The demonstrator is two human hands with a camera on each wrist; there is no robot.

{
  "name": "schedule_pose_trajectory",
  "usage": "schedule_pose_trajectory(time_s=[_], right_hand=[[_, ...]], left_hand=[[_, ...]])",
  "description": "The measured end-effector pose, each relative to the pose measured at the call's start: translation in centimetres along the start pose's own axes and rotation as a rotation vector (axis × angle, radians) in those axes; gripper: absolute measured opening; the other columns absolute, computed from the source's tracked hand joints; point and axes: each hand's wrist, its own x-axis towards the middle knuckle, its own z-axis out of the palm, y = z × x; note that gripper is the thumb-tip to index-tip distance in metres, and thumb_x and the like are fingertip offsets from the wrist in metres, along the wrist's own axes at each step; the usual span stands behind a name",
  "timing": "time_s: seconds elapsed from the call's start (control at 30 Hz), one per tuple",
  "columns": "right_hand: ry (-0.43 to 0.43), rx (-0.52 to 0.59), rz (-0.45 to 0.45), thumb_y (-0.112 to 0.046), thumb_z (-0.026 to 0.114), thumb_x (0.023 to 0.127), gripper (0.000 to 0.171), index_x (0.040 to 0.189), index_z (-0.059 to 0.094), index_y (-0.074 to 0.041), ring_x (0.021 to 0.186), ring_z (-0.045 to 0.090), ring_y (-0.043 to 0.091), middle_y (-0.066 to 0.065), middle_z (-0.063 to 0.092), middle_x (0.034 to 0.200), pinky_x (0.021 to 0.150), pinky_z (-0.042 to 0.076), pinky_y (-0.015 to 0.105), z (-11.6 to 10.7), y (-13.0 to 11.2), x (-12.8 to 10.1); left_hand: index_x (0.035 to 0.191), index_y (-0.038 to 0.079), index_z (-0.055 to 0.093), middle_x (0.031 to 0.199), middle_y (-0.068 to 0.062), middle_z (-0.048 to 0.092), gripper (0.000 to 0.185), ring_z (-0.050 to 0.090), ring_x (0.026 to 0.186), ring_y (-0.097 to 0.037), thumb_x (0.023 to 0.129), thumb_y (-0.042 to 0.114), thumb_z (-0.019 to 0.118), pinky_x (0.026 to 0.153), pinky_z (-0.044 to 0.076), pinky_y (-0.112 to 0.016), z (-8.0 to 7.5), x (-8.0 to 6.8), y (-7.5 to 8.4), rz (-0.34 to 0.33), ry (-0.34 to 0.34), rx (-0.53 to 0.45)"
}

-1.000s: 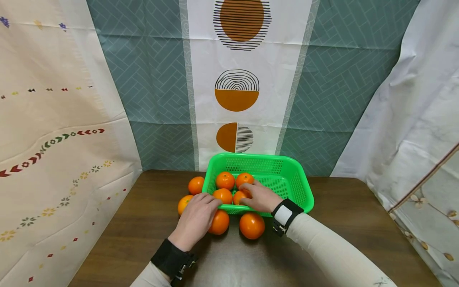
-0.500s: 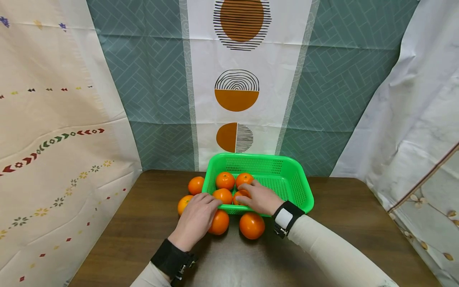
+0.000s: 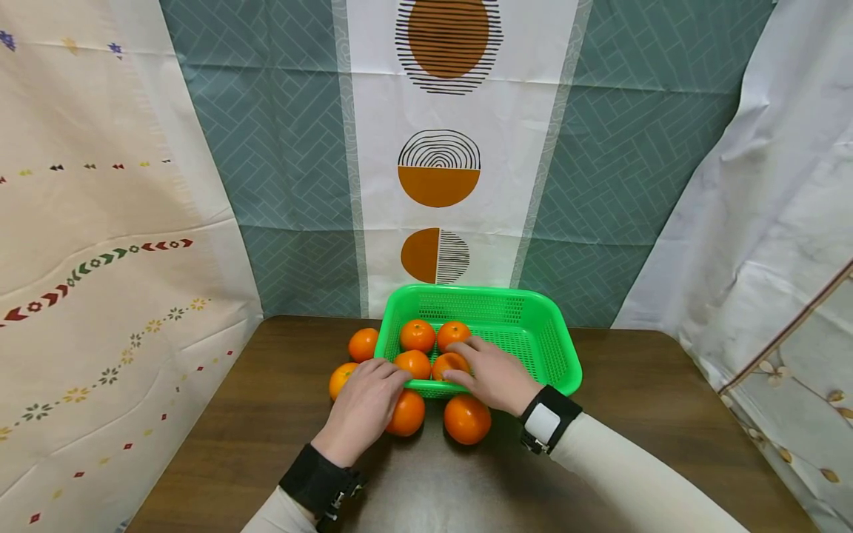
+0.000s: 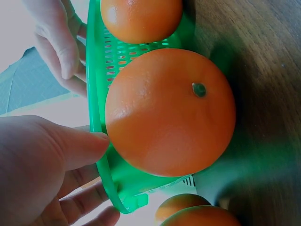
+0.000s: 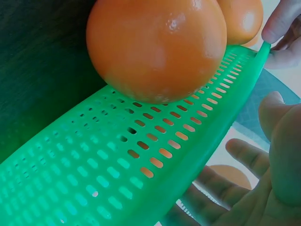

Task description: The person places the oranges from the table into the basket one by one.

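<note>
A green plastic basket (image 3: 566, 348) with perforated walls stands on the table, several oranges grouped in its left half. My left hand (image 3: 368, 400) grips the basket's front-left rim; the left wrist view shows the thumb (image 4: 84, 148) on the near side and the fingers beyond the rim. Over the front wall reaches my right hand (image 3: 496, 374), beside the front-right orange (image 3: 450, 364) in the basket. Its fingers (image 5: 247, 153) are spread and loosely bent in the right wrist view, with nothing seen between them. The fingertips are partly hidden behind the basket wall there.
Two oranges lie in front of the basket, one (image 3: 405, 413) by my left hand and one (image 3: 468, 419) below my right. Two more, the rear one (image 3: 363, 345) and the nearer one (image 3: 341, 379), sit left of it. Patterned cloth (image 3: 293, 185) hangs behind the brown table (image 3: 640, 414).
My right hand has shifted slightly right and its fingers have spread from the front-right orange, which shows more now. The left hand and the basket stay in place.
</note>
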Motion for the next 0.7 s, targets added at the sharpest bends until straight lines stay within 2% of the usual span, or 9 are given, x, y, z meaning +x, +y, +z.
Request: schedule_pose_trajectory(time_s=[0.13, 0.33, 0.5, 0.7], right_hand=[[0.031, -0.018, -0.016, -0.056, 0.058, 0.097, 0.056, 0.141, 0.058, -0.02, 0.124, 0.056, 0.029, 0.011, 0.054, 0.141, 0.093, 0.052, 0.049, -0.3, 0.0, -0.7], [0.095, -0.052, -0.086, -0.054, 0.06, 0.097, 0.059, 0.144, 0.056, -0.019, 0.132, 0.051, 0.03, 0.012, 0.051, 0.147, 0.099, 0.05, 0.049, -0.6, -0.1, -1.8], [0.142, -0.085, -0.146, -0.052, 0.063, 0.096, 0.061, 0.145, 0.055, -0.018, 0.134, 0.05, 0.03, 0.013, 0.05, 0.148, 0.1, 0.05, 0.048, -0.7, -0.1, -2.5], [0.177, -0.128, -0.172, -0.052, 0.065, 0.095, 0.062, 0.147, 0.054, -0.019, 0.136, 0.047, 0.031, 0.01, 0.05, 0.149, 0.103, 0.047, 0.049, -0.7, -0.2, -3.6]], left_hand=[[0.11, 0.012, 0.073, 0.102, 0.0, 0.07, 0.017, 0.061, 0.102, -0.025, 0.093, 0.01, 0.071, 0.098, 0.047, -0.042, 0.0, 0.0, 0.0, -0.008, -0.004, 0.005], [0.111, 0.013, 0.073, 0.103, 0.0, 0.069, 0.017, 0.06, 0.103, -0.024, 0.094, 0.01, 0.07, 0.098, 0.047, -0.041, 0.0, 0.0, 0.0, -0.017, -0.013, 0.009], [0.112, 0.013, 0.073, 0.104, 0.002, 0.069, 0.018, 0.06, 0.104, -0.023, 0.094, 0.012, 0.071, 0.098, 0.047, -0.041, 0.0, 0.0, 0.1, -0.029, -0.022, 0.008], [0.112, 0.013, 0.073, 0.104, 0.001, 0.069, 0.018, 0.06, 0.103, -0.023, 0.094, 0.011, 0.07, 0.098, 0.046, -0.041, -0.1, 0.0, 0.1, -0.021, -0.016, 0.012]])
